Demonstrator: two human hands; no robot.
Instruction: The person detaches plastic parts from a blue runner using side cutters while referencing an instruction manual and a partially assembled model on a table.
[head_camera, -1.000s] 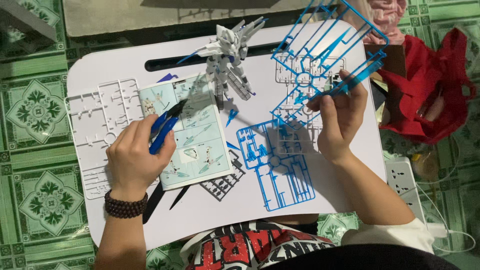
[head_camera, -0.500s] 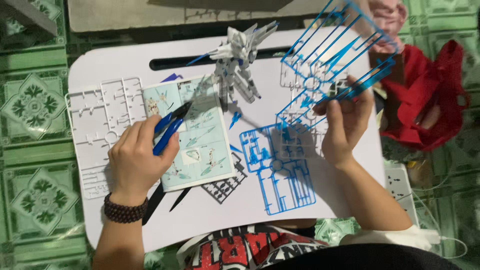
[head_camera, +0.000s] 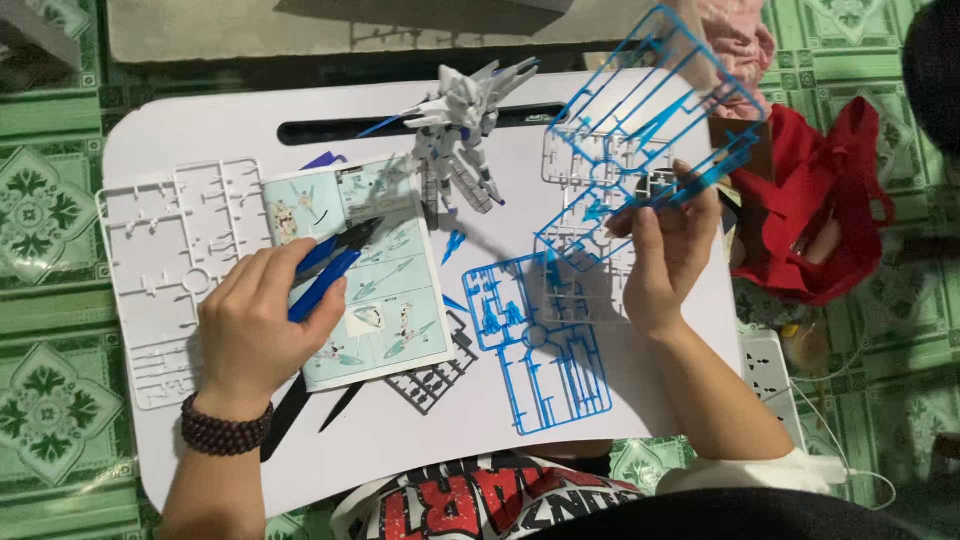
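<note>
A white lap table (head_camera: 250, 130) is seen from above, set over green patterned floor tiles. At its centre an open instruction booklet (head_camera: 385, 300) in pale green and white is laid flat, its printed pages showing small diagrams. At 9 o'clock from the booklet, a white plastic parts frame (head_camera: 150, 260) is laid flat. At 12 o'clock, a white and blue robot model (head_camera: 455, 140) is stood near a dark slot in the table. At 4 o'clock, a blue parts frame (head_camera: 535, 350) is laid flat, with a dark grey frame (head_camera: 435, 375) just beside the booklet's lower edge. A red bag (head_camera: 810, 220) is seen off the table at 3 o'clock, and a white power strip (head_camera: 770, 370) below it.

The left hand (head_camera: 255, 330), a dark bead bracelet (head_camera: 225, 428) at its wrist, is rested on the booklet and curled around blue-handled cutters (head_camera: 330, 265), the dark tips pointed towards 2 o'clock. The right hand (head_camera: 665, 250) is raised, fingers pinched on the lower edge of 1 blue frame (head_camera: 650, 120), which is held tilted above the table at 2 o'clock.
</note>
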